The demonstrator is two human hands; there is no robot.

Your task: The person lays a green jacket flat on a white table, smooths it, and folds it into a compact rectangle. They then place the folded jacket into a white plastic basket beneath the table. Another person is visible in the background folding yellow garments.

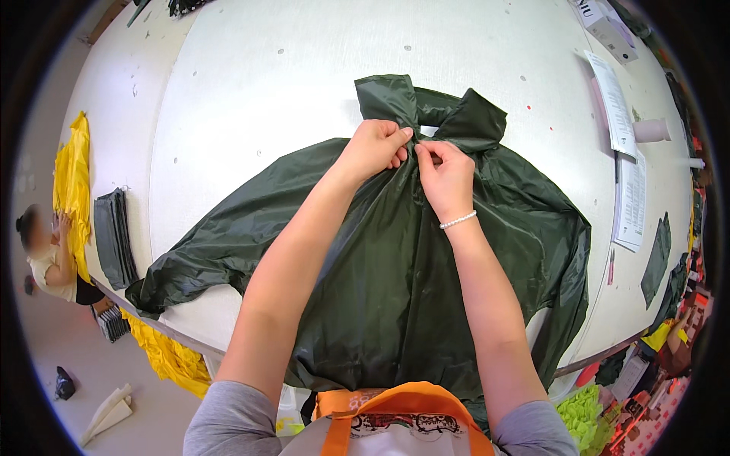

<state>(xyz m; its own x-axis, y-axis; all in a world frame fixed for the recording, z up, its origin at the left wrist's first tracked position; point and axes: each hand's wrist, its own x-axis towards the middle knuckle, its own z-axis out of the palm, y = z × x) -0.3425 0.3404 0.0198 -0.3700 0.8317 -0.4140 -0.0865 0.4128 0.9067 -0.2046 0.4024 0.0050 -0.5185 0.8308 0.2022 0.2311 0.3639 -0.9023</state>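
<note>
A dark green, shiny raincoat-like jacket (365, 289) lies spread on the white table, its collar (473, 120) pointing to the far side and its sleeves out to left and right. Just below the collar, my left hand (375, 147) pinches the fabric at the front opening. Close beside it, my right hand (445, 175), with a white bead bracelet at the wrist, pinches the other edge of the opening. The fingertips of both hands nearly meet. Whatever small part lies between them is hidden.
Folded dark green fabric (114, 237) lies at the table's left edge, near yellow fabric (74, 194) handled by another person (52, 266). Printed sheets (613, 106), a pink roll (652, 131) and a white box (608, 32) sit on the right. Yellow fabric (169, 353) hangs below the table edge.
</note>
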